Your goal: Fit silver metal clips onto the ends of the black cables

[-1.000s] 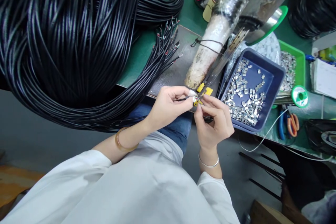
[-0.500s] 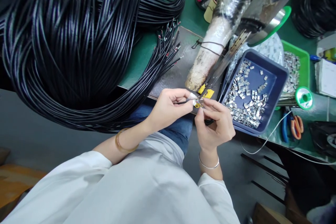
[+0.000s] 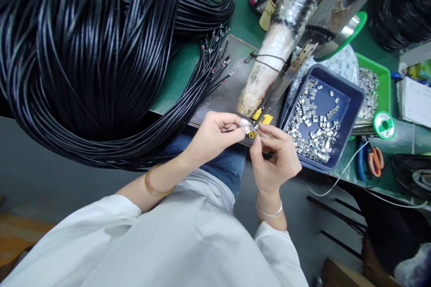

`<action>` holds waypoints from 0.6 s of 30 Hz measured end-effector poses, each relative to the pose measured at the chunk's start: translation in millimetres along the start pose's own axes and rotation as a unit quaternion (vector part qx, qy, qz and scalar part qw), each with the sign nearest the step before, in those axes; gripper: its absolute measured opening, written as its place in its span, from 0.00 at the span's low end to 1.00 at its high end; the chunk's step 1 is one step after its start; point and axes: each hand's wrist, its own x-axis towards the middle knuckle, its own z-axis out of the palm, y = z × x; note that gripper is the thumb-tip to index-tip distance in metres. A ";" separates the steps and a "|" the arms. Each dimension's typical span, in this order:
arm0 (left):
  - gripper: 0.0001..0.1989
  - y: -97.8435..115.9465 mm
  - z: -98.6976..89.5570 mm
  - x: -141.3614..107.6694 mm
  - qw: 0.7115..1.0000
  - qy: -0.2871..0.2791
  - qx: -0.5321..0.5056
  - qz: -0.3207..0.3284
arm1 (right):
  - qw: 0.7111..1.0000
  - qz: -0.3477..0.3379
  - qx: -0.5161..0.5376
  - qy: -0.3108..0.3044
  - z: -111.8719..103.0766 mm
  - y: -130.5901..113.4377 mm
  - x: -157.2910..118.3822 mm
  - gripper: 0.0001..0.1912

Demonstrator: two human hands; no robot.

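My left hand [image 3: 220, 136] is closed in a pinch on the end of a black cable [image 3: 230, 131]; its index fingertip has a white wrap. Just right of it, my right hand [image 3: 276, 157] is closed, thumb and fingertips pinching a small metal piece [image 3: 255, 128] at the cable's stripped end. The piece is too small to make out fully. Both hands hover at the bench's front edge, over the yellow parts of a fixture [image 3: 267, 119]. A large bundle of black cables [image 3: 161, 141] lies to the left, its stripped ends [image 3: 215, 54] fanned over a dark mat.
A blue bin [image 3: 352, 136] of small metal shells stands at right, with a green bin [image 3: 385, 76] behind. A wrapped tube [image 3: 261, 71] slants over the mat. Orange-handled scissors [image 3: 375, 161], a small wire spool [image 3: 384, 125] and a loose white wire lie farther right.
My right fingertips have shifted slightly, and the small metal piece shows more clearly at the cable end. The view has moved a little; the hands stay together.
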 end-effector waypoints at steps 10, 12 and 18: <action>0.05 6.0 0.1 -2.8 0.999 0.015 0.035 0.005 | 1.000 -0.004 0.000 -0.019 -1.4 0.5 -0.3 0.09; 0.05 5.9 0.5 -3.0 0.999 0.018 0.039 0.006 | 1.000 -0.003 0.002 -0.020 -1.7 0.8 -0.6 0.09; 0.06 6.1 1.6 -3.3 0.999 0.014 0.045 0.020 | 1.000 -0.002 0.006 -0.006 -2.4 -1.5 1.1 0.10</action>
